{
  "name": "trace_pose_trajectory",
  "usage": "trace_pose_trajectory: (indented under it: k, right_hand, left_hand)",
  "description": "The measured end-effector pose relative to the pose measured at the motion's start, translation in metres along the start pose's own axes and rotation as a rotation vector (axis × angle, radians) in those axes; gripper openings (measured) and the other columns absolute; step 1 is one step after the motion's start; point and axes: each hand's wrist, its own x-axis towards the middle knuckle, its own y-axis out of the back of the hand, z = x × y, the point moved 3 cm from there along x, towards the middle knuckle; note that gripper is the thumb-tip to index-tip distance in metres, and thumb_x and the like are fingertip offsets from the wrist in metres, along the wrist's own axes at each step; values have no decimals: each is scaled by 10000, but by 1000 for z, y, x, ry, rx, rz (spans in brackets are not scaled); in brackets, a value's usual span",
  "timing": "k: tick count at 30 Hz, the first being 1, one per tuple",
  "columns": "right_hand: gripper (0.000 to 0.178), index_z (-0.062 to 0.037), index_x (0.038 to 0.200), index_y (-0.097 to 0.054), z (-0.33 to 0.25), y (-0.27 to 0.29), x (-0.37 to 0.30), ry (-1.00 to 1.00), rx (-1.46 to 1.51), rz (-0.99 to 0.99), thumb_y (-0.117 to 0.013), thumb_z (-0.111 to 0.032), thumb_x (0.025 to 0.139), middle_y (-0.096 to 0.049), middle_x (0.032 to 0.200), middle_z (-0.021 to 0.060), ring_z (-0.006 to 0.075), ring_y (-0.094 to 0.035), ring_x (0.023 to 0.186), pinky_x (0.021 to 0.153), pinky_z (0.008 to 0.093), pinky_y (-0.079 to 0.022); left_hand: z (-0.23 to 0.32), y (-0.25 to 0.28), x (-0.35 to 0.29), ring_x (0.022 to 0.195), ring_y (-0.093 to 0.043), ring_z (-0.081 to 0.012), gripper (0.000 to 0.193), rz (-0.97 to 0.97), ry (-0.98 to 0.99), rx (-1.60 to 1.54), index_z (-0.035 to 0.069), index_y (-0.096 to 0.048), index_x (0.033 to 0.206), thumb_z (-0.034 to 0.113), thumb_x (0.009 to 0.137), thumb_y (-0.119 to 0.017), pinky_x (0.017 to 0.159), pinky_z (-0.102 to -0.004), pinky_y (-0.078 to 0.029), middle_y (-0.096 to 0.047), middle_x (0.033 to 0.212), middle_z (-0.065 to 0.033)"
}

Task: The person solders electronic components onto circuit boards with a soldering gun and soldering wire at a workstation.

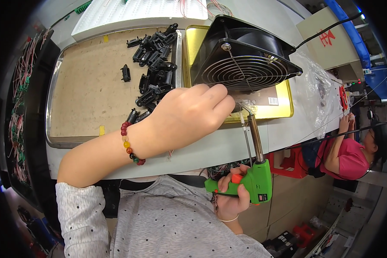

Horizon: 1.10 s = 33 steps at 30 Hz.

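My right hand (233, 202) grips a green soldering gun (259, 182) with a red trigger, its metal barrel pointing up and away. The gun's bent tip is close to the fingers of my left hand (189, 112). Those fingers are curled in a pinch; what they hold, if anything, is hidden behind them. A beaded bracelet (127, 145) circles my left wrist. Just beyond the left hand stands a black fan (245, 71) with a round wire grille, over a yellow metal tray (284, 101). Small black plastic parts (159, 77) are heaped beside my left hand.
The parts lie on a metal-rimmed, brown-lined tray (86, 90). Behind it is a white foam tray (137, 15). Wires with green pieces (19, 107) hang at the far left. Clear plastic film (316, 86) and a cardboard box (327, 38) are to the right, with a co-worker in a pink shirt (346, 157).
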Motion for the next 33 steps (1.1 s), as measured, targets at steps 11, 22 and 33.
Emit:
trace_pose_trajectory:
  k: [11,22,33]
  right_hand:
    - [409,1,1086,-415,2,2,0,76,44,-10,-499,-176,727,-512,827,86,144,-439,519,463,266,-368]
    - [382,5,1069,-415,3,-2,0,58,-37,12,-484,-170,737,-468,746,63,131,-407,490,440,264,-345]
    - [415,1,1088,-411,2,4,-1,74,74,18,-494,-179,723,-540,884,99,133,-435,482,444,260,-363]
  left_hand:
    - [1,1,1,561,-521,-149,203,11,-20,18,28,-543,817,70,623,-580,456,-240,-436,-471,698,-40]
    - [0,-1,-2,568,-524,-147,210,4,-22,25,22,-539,818,64,616,-574,453,-238,-437,-482,714,-40]
    - [2,-1,1,563,-523,-145,211,8,-22,36,24,-537,824,63,620,-571,441,-237,-437,-483,718,-42]
